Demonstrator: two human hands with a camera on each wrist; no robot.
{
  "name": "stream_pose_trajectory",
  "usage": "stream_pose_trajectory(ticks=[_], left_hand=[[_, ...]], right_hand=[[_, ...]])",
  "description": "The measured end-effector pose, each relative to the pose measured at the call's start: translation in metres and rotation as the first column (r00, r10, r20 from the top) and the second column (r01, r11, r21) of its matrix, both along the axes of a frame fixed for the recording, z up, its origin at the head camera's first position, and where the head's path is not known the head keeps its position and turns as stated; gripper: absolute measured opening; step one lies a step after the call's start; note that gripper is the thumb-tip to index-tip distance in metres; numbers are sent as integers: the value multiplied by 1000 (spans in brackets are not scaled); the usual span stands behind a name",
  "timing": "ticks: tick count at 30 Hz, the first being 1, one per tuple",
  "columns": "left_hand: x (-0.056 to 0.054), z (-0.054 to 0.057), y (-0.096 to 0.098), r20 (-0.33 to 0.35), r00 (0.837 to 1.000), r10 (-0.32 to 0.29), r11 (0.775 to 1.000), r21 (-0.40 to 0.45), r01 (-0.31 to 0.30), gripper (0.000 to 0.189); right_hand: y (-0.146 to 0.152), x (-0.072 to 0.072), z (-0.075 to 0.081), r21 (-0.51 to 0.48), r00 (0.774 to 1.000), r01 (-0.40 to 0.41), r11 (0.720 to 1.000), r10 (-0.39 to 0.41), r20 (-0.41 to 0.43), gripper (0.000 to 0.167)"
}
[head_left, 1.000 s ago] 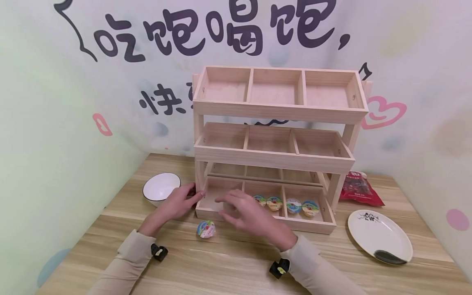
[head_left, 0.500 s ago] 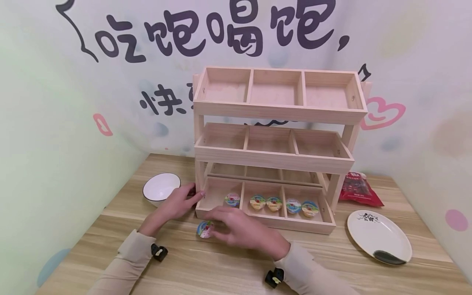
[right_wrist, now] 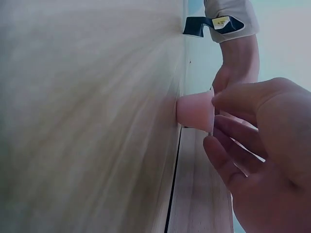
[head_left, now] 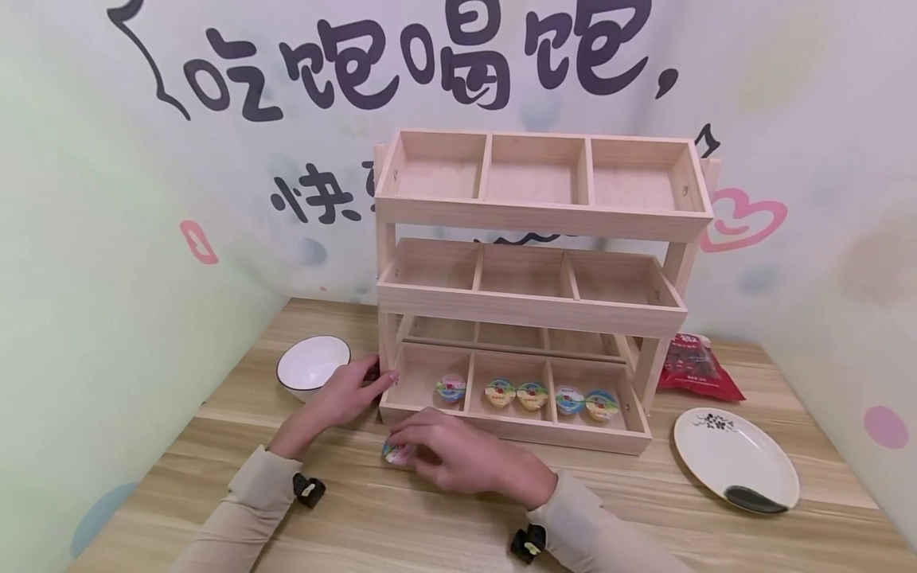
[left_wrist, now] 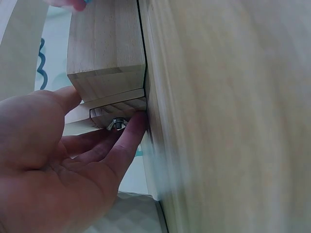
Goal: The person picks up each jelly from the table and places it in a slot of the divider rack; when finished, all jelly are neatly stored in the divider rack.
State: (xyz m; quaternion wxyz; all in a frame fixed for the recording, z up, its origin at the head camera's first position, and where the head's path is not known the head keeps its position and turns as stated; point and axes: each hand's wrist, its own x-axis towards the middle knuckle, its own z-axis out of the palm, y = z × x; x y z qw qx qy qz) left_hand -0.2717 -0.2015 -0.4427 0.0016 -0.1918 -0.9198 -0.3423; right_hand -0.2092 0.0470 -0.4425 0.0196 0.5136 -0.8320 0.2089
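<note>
A three-tier wooden rack (head_left: 530, 310) stands on the table, with the left hand (head_left: 351, 391) gripping its lower left end. In the left wrist view, fingers (left_wrist: 127, 145) curl round the wooden end beside a wing nut, thumb at the opposite side. In front of the rack a pink jelly cup (right_wrist: 194, 110) stands upright on the tabletop. The right hand (head_left: 469, 454) has thumb and fingers at either side of its lidded rim, pinching it. Inside the bottom tier, one pink-lidded jelly cup (head_left: 451, 387) sits in the left compartment; two yellow-lidded jelly cups (head_left: 501, 393) occupy the middle one.
Two more jelly cups (head_left: 570, 400) lie in the bottom right compartment. A white bowl (head_left: 313, 364) stands left of the rack. To the right are an oval plate (head_left: 738, 458) and, behind it, a red snack bag (head_left: 700, 370).
The right hand has left the bottom left compartment, where a pink-lidded jelly cup now shows, and come down to the cup on the table. The left hand stays on the rack.
</note>
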Motion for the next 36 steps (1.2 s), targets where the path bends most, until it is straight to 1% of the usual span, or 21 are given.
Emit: stream_pose_trajectory(ticks=[4,10,14,19,27,36], left_hand=[[1,1,0,-5,1000,-2,1000,0,2,46],[2,2,1,-12,1000,-5,1000,3,5,45],[2,2,1,-12,1000,-4,1000,2,4,46],[1,1,-1,8,1000,-5,1000,8,5,45],[0,-1,-1,20,1000,-4,1000,3,4,46],[0,0,0,17,1000,-4,1000,-2,4,49]], right_hand=[[0,1,0,-7,1000,21,1000,-22,-15,31],[-1,3,-1,-15,999,44,999,-44,8,32],[-2,1,-3,-29,999,29,999,-28,32,32],[-3,0,-5,-46,998,3,999,0,65,31],[-3,-1,-5,-53,994,-6,999,12,112,31],[-7,-1,-7,-65,995,-8,998,15,103,33]])
